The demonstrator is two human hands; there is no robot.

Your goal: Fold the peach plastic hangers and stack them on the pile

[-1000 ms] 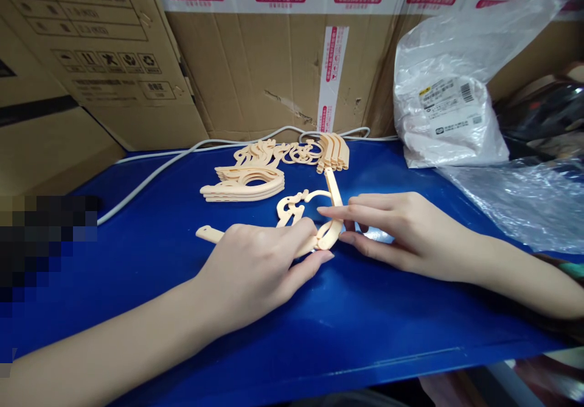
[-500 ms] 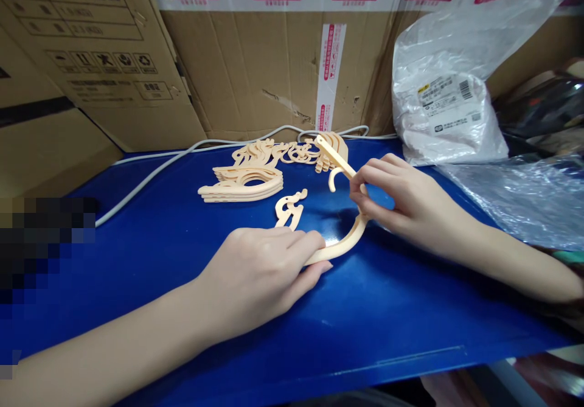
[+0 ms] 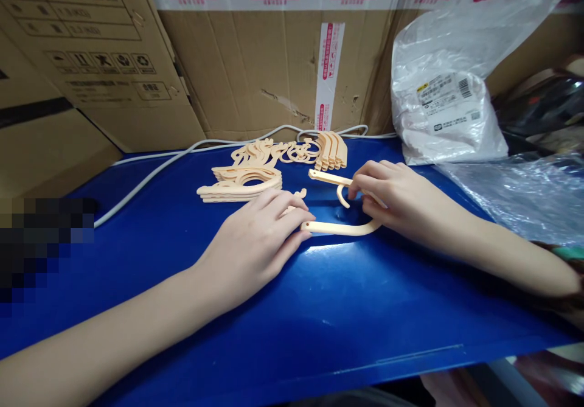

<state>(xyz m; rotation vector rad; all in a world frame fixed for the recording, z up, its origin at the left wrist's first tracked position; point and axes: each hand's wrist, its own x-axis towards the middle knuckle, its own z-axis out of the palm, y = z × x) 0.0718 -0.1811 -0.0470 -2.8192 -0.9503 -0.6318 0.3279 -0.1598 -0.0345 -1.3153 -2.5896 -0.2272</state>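
A cream plastic folding hanger, bent into a U with a small curved hook on its inner side, is held just above the blue table. My right hand is closed around its bent side. At the hanger's near arm end, my left hand has thumb and index finger against the tip in a pinch. A loose cream hook piece lies beneath my left fingers, mostly hidden. Just behind the left hand is a stack of cream hanger pieces.
Farther back lie a pile of cream hook pieces and a bundle of curved arms. A white cable runs along the cardboard boxes. To the right are a white plastic bag and clear plastic film.
The hanger has turned and lowered, its far arm swinging down to the left. My left hand has slid back to the near arm's tip and now covers most of the loose hook piece.
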